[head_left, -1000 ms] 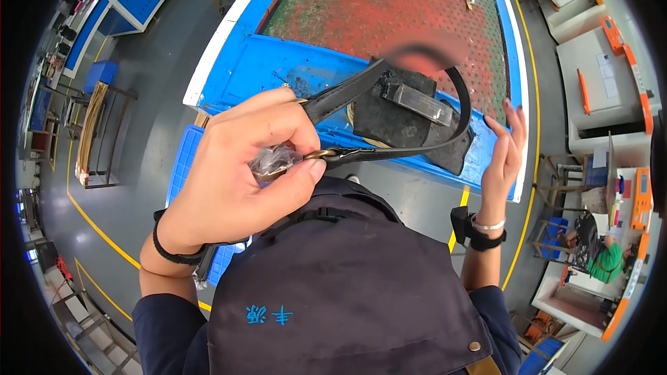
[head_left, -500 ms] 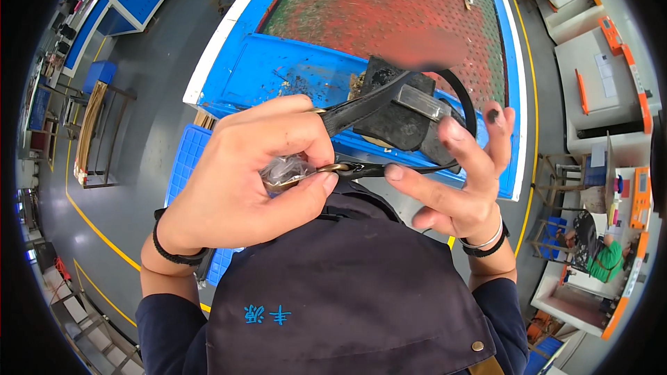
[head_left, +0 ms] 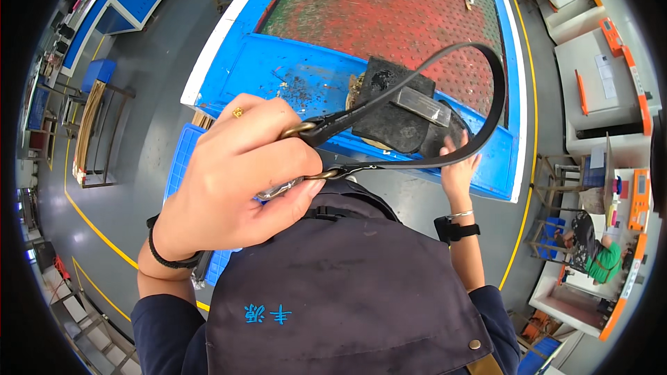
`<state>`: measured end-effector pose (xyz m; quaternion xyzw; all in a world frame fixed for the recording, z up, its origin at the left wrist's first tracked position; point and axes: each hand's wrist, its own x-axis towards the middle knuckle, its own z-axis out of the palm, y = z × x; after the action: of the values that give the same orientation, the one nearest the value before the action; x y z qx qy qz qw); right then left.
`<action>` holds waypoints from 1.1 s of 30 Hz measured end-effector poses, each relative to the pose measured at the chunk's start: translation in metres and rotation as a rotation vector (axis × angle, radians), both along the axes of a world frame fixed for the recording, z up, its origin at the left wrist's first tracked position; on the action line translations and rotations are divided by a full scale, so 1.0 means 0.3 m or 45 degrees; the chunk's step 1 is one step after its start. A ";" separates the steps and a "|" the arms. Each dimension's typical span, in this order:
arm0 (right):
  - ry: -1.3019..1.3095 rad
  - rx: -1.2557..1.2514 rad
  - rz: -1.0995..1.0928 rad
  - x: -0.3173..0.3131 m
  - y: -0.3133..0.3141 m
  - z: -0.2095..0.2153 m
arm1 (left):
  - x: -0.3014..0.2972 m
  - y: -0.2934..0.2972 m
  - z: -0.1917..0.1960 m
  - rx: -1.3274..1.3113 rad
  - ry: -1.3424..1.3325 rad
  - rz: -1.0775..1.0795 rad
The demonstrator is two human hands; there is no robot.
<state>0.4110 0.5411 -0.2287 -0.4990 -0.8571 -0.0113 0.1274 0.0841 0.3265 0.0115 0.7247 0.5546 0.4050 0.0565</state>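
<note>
Fingers of the left hand (head_left: pixel 233 180) curl tight around the brass-coloured metal buckle end (head_left: pixel 306 128) of a long black leather strap (head_left: pixel 497 97), with the thumb pressed along the underside and the index finger wrapped over the top. The buckle ring pokes out just past the knuckles, and a second small brass-coloured fitting (head_left: pixel 326 174) shows beside the thumb tip. A small gold ring (head_left: pixel 237 112) sits on one finger, and a black band (head_left: pixel 167 257) circles the wrist.

From the pinch, the strap runs out to the right in two lines: one rises toward the top of the view, bends round in a wide loop, and comes back as the lower line to the fist. The loop hangs in the air above the blue-edged workbench (head_left: pixel 278 62).

The right hand (head_left: pixel 458 167) is well apart from the left, at the bench's near edge. Its fingers reach upward, loosely spread, with the tips touching a dark flat block with a grey metal plate (head_left: pixel 399 107) lying on the bench. The lower line of the strap crosses just in front of these fingertips; whether they touch it cannot be told. The hand pinches nothing visible.

A dark apron (head_left: pixel 333 292) fills the lower middle of the view.
</note>
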 end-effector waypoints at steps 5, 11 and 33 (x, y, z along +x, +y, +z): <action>0.138 0.021 0.016 0.024 -0.026 0.093 | -0.001 0.021 -0.013 0.029 0.057 -0.032; 0.966 0.052 0.554 -0.137 -0.156 0.560 | 0.019 0.048 -0.020 -0.008 0.074 -0.067; 0.570 0.002 1.268 -0.344 -0.230 0.710 | 0.027 0.060 -0.001 0.008 0.060 -0.114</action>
<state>0.3078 0.4722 -0.0157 -0.0228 -0.9417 0.1562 0.2971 0.0922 0.3447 0.0112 0.7584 0.5214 0.3866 0.0591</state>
